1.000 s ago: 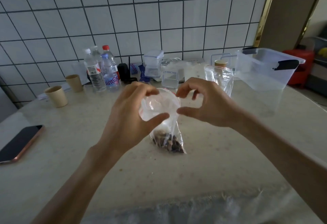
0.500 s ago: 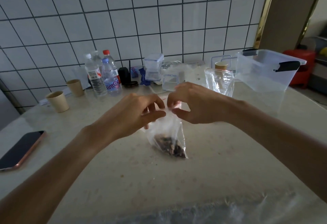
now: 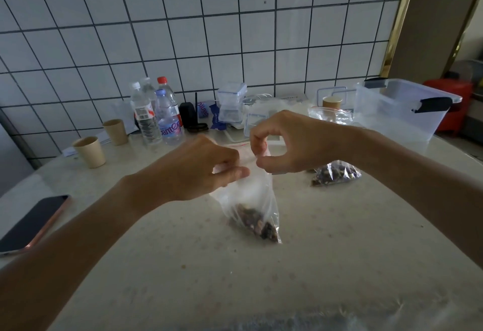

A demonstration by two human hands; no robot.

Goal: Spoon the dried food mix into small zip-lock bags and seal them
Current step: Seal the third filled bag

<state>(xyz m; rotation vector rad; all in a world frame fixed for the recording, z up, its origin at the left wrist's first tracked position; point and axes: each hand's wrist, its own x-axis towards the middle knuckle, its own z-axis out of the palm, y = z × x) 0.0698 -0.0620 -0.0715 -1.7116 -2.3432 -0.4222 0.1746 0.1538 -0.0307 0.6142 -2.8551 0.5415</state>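
A pale speckled desk point(image 3: 326, 265) fills the lower view beneath a white tiled wall point(image 3: 209, 30). At its far right stands a clear storage bin point(image 3: 400, 111) with black latches; along the back are water bottles point(image 3: 156, 114), small clear lidded containers point(image 3: 231, 103) and two paper cups point(image 3: 90, 151). A dark phone point(image 3: 32, 222) lies at the left edge. Above the middle of the desk the left hand point(image 3: 198, 168) and right hand point(image 3: 290, 142) hold a small zip-lock bag point(image 3: 251, 200) upright by its red-lined top, the fingers point(image 3: 257, 142) of each hand pinching the seal strip, with the dried food mix point(image 3: 257, 223) gathered in its bottom corner. Another filled bag point(image 3: 335, 174) lies on the desk just beyond the right wrist.
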